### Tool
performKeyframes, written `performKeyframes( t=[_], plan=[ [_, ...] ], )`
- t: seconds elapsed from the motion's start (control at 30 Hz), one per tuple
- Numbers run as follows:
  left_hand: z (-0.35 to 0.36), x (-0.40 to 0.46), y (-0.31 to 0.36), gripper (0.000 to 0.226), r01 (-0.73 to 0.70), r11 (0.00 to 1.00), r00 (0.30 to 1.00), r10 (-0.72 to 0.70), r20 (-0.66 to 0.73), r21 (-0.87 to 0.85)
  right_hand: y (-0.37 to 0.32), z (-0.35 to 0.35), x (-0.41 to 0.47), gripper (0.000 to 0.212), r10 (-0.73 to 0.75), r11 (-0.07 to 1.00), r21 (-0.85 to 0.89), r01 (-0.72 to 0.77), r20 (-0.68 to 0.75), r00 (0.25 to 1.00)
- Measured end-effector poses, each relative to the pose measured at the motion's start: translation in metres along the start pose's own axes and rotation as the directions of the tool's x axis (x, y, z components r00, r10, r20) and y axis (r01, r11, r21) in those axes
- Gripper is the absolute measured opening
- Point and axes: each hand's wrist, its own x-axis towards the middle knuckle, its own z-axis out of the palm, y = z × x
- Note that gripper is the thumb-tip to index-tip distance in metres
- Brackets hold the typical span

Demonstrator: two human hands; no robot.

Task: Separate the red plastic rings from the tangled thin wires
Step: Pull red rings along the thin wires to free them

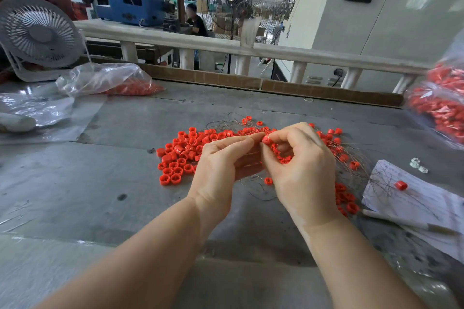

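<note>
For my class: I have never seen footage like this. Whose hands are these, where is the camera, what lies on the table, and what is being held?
There is no machine here: a person wears a camera on the head, looking down at their own two bare hands. The right hand pinches one red ring, and the left hand meets it there with its fingertips. On the grey table lie loose red rings on the left and thin wires with rings tangled in them on the right. Bags of rings, a paper sheet and a small fan sit around the edges.
</note>
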Motion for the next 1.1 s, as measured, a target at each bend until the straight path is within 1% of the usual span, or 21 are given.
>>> performKeyframes(
  t=[0.23, 0.37, 0.47, 0.5, 0.53, 0.6, 0.67, 0.77, 0.83, 0.9, 0.97, 1.03, 1.1],
  plan=[
    [0.001, -0.001, -0.001, 0.029, -0.031, 0.999, 0.999, 0.03, 0.019, 0.033, 0.001, 0.0, 0.0, 0.011, -0.014, 0.999, -0.049, 0.014, 0.012, 1.0],
    [0.0, 0.0, -0.004, 0.03, -0.054, 0.997, 0.998, 0.052, 0.041, 0.049, 0.0, -0.001, 0.001, 0.011, -0.048, 0.993, -0.11, 0.049, 0.011, 0.999],
    [0.0, 0.003, -0.005, 0.013, -0.081, 0.996, 0.996, 0.08, 0.036, 0.03, 0.001, -0.001, 0.001, 0.008, -0.098, 0.985, -0.139, 0.101, 0.025, 0.995],
    [-0.002, 0.004, -0.006, 0.015, -0.087, 0.996, 0.996, 0.087, 0.038, 0.02, 0.0, -0.002, 0.001, 0.007, -0.114, 0.983, -0.14, 0.117, 0.029, 0.993],
    [-0.003, 0.005, -0.006, 0.023, -0.085, 0.996, 0.995, 0.084, 0.048, 0.007, 0.0, -0.002, 0.001, 0.007, -0.128, 0.982, -0.137, 0.13, 0.027, 0.991],
    [-0.007, 0.007, -0.006, 0.031, -0.072, 0.997, 0.995, 0.073, 0.072, -0.013, 0.0, -0.002, 0.001, 0.012, -0.147, 0.982, -0.115, 0.147, 0.006, 0.989],
    [-0.009, 0.008, -0.007, 0.023, -0.065, 0.997, 0.994, 0.068, 0.087, -0.036, 0.001, -0.003, 0.002, 0.014, -0.154, 0.985, -0.081, 0.152, -0.018, 0.988],
    [-0.009, 0.008, -0.008, 0.009, -0.059, 0.996, 0.994, 0.064, 0.085, -0.065, 0.002, -0.003, 0.002, 0.015, -0.127, 0.991, -0.052, 0.126, -0.012, 0.992],
    [-0.008, 0.008, -0.009, 0.007, -0.062, 0.994, 0.994, 0.069, 0.084, -0.088, 0.002, -0.002, 0.002, 0.016, -0.106, 0.994, -0.037, 0.105, -0.009, 0.994],
    [-0.008, 0.008, -0.01, 0.008, -0.073, 0.993, 0.994, 0.08, 0.074, -0.093, 0.002, -0.002, 0.001, 0.017, -0.086, 0.996, -0.009, 0.086, -0.002, 0.996],
    [-0.008, 0.008, -0.009, 0.015, -0.087, 0.993, 0.994, 0.091, 0.058, -0.079, 0.002, -0.001, 0.001, 0.017, -0.049, 0.998, 0.039, 0.048, 0.004, 0.999],
    [-0.007, 0.009, -0.009, 0.023, -0.105, 0.994, 0.993, 0.107, 0.046, -0.042, 0.001, 0.0, 0.001, 0.017, 0.018, 0.993, 0.115, -0.019, 0.004, 1.0],
    [-0.006, 0.008, -0.007, 0.021, -0.126, 0.992, 0.991, 0.126, 0.043, -0.015, -0.001, 0.0, 0.002, 0.015, 0.122, 0.971, 0.208, -0.122, 0.014, 0.992]
  ],
)
